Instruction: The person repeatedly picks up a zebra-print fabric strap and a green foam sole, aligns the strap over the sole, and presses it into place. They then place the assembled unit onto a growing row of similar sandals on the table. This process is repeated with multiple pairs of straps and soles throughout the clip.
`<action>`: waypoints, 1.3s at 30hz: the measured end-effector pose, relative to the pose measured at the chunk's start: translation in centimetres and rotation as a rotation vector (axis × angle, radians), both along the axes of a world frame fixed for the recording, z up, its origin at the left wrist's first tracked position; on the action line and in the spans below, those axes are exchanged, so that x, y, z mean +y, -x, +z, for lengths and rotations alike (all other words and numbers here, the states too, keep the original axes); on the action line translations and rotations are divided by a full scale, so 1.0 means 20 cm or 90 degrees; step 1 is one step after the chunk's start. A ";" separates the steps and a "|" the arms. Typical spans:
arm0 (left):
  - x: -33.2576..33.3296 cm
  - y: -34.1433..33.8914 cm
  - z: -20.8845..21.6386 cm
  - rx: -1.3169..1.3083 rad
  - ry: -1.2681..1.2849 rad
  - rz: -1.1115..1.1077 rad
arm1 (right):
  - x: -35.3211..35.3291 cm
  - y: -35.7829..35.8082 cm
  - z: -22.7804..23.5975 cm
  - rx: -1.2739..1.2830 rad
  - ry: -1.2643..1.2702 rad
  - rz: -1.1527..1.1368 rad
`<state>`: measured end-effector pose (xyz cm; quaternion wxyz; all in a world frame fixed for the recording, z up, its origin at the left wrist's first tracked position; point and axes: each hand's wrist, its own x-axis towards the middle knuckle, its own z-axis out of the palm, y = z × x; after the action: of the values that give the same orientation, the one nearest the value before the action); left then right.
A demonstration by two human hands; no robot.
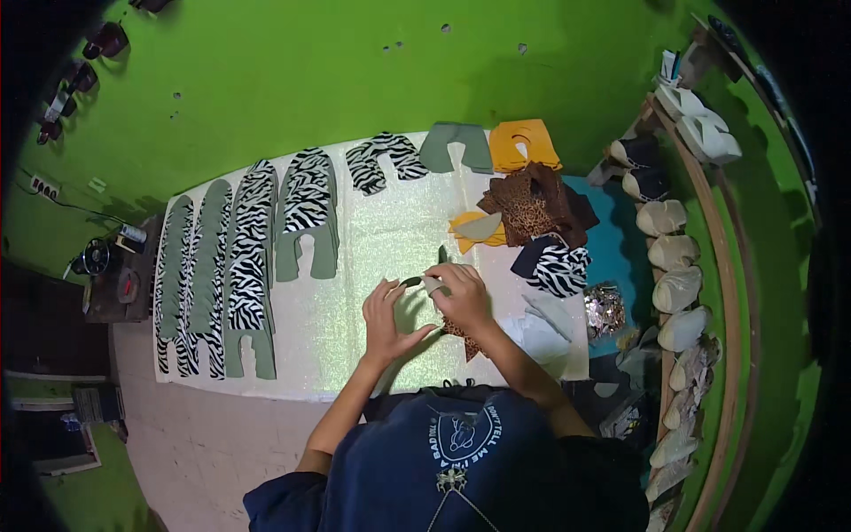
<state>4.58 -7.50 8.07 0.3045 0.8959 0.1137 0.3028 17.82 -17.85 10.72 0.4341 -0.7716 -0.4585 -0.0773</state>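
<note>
My right hand (pixel 465 300) has its fingers pinched on a small curved piece, with a pale grey-beige face (pixel 433 285) and what looks like a dark green strip (pixel 411 281) at its left end. My left hand (pixel 386 324) is spread in a C shape, thumb stretched toward the right hand. Its fingertips reach the dark green end; whether they grip it I cannot tell. Below my right hand lies a leopard-print piece (pixel 471 348), partly hidden by the wrist. A dark narrow piece (pixel 442 254) shows just beyond the right fingers.
Zebra-print and grey-green cut pieces (pixel 251 239) lie in overlapping rows on the left of the table. Grey-green (pixel 456 146), yellow (pixel 523 146) and brown leopard-print (pixel 536 204) stacks sit farther right. White material (pixel 534 341) lies beside my right forearm. A wooden rack (pixel 736 293) with shoe forms borders the right.
</note>
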 end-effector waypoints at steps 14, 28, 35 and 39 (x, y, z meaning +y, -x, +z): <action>-0.14 0.16 -0.11 -0.022 0.017 -0.053 | -0.11 0.27 -0.04 0.285 0.001 0.014; -0.12 0.22 -0.20 0.183 0.374 -0.102 | -0.42 0.28 -0.32 0.278 0.142 0.280; -0.11 0.14 -0.24 0.182 0.315 -0.071 | -0.52 0.29 -0.43 -0.056 0.333 0.250; -0.11 0.12 -0.26 0.174 0.272 -0.025 | -0.50 0.30 -0.47 -0.090 0.362 0.086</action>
<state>2.20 -9.77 2.91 0.4744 0.8459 0.1980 0.1423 11.86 -27.75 1.31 0.1716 -0.8225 -0.5414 0.0297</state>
